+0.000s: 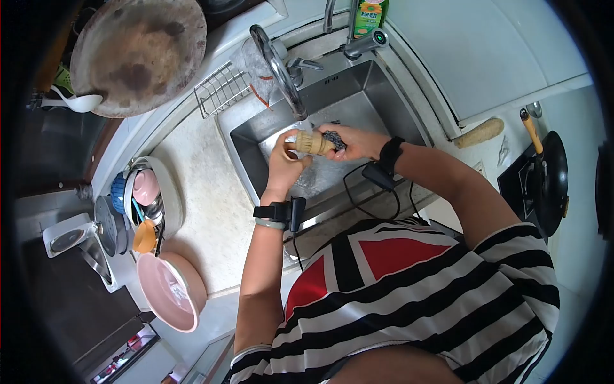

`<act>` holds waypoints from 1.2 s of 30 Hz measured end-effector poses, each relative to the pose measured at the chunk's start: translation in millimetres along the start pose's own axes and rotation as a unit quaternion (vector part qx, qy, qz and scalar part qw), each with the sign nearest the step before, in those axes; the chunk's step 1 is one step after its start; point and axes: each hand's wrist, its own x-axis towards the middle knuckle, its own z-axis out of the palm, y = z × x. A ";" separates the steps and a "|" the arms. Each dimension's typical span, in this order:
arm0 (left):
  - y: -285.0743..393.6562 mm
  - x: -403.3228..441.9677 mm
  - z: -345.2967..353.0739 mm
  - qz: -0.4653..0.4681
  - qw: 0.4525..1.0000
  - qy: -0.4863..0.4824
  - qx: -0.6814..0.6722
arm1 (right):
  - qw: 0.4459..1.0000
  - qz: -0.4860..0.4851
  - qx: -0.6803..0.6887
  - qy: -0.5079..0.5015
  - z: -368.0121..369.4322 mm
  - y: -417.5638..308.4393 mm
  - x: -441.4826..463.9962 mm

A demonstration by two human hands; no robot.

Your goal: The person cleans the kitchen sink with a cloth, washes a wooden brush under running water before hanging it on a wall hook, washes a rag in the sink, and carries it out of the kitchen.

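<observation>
Over the steel sink (384, 102), both hands meet at a tan, ridged, wooden-looking piece (312, 143); its exact kind is unclear. My left hand (286, 165) grips its left end, fingers curled around it. My right hand (358, 142) is closed on a dark grey mesh-like scrubber (334, 139), which touches the piece's right end. Some right fingers also rest against the tan piece. The curved faucet (279, 72) reaches just above my left hand, and water shows in the sink beneath.
A wire rack (220, 89) stands left of the faucet. Further left are a bowl-filled basin (171, 198) and a pink tub (199, 288). A large round lid (141, 57) lies upper left. A detergent bottle (369, 18) is behind the sink; a black wok (553, 182) sits right.
</observation>
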 end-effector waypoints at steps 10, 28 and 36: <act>-18.9 -11.4 50.4 -0.130 0.892 -0.019 -0.433 | 0.988 0.018 0.126 0.086 9.8 31.6 -4.0; -25.2 -12.5 63.4 -0.036 0.958 -0.042 -0.281 | 0.846 -0.194 -0.428 0.253 17.4 15.3 -6.7; -17.8 -14.9 49.0 0.061 0.972 0.139 -0.181 | 0.769 -0.261 -0.448 0.375 11.7 2.1 -20.6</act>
